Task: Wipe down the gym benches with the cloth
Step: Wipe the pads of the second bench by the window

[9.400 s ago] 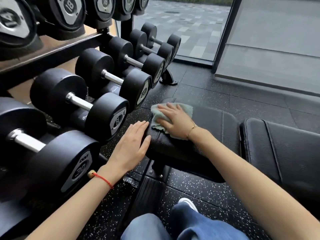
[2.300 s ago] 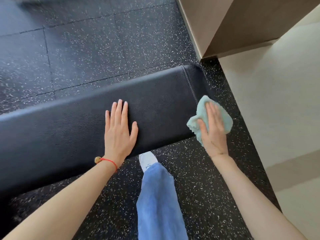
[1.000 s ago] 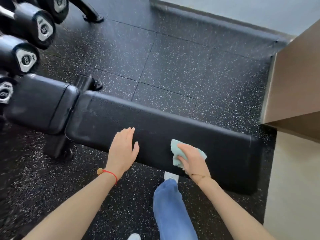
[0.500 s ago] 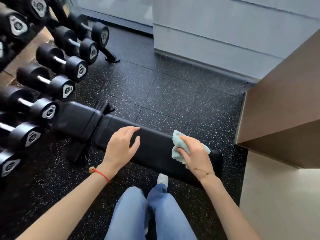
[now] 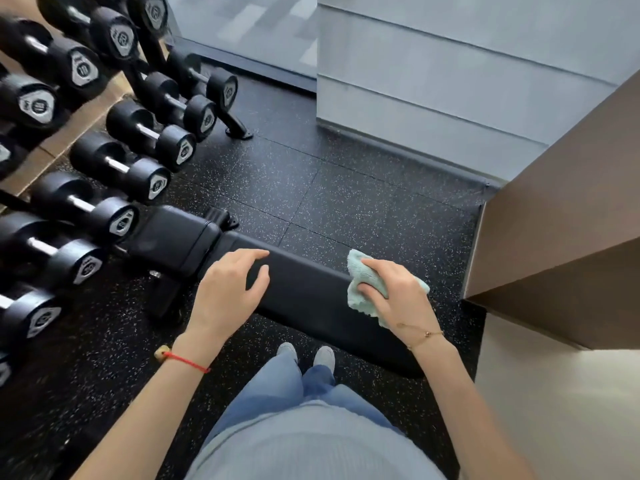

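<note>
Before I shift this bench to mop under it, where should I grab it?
Judging by shape, grip the long pad at its free right end, from the near side where the feet stand; its other end butts against the dumbbell rack. The frame underneath is mostly hidden.

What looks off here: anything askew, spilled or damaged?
Nothing stands out. The bench lies flat with no visible tears or spills, the dumbbells sit in rows on the rack, the right hand grips the cloth, and the left hand is open above the bench.
</note>
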Tool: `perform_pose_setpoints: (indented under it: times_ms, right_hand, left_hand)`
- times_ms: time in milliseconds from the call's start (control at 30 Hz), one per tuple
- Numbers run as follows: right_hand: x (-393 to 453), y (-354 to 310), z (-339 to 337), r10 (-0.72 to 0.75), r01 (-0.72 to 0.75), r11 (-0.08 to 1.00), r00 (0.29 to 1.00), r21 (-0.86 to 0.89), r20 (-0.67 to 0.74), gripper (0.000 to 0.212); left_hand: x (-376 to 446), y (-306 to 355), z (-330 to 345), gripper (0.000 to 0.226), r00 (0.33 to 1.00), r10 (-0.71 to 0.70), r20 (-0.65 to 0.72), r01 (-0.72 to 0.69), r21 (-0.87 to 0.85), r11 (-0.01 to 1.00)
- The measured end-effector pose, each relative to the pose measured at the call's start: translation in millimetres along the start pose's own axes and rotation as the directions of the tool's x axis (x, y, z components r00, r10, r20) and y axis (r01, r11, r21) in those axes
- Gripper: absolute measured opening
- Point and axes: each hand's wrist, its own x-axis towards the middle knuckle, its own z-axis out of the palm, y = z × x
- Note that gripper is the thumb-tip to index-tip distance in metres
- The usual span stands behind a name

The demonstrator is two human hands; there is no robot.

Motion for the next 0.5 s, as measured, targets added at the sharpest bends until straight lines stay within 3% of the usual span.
perform_pose_setpoints:
  times_ms: [500]
  right_hand:
    - [7,-62,20,-0.015,0.015,1.000,1.000,-0.003,0.020,0.036]
  left_hand:
    - [-28,-38,-48,0.034,0.998,-0.057,-0.013,0.057,-0.005,0.998]
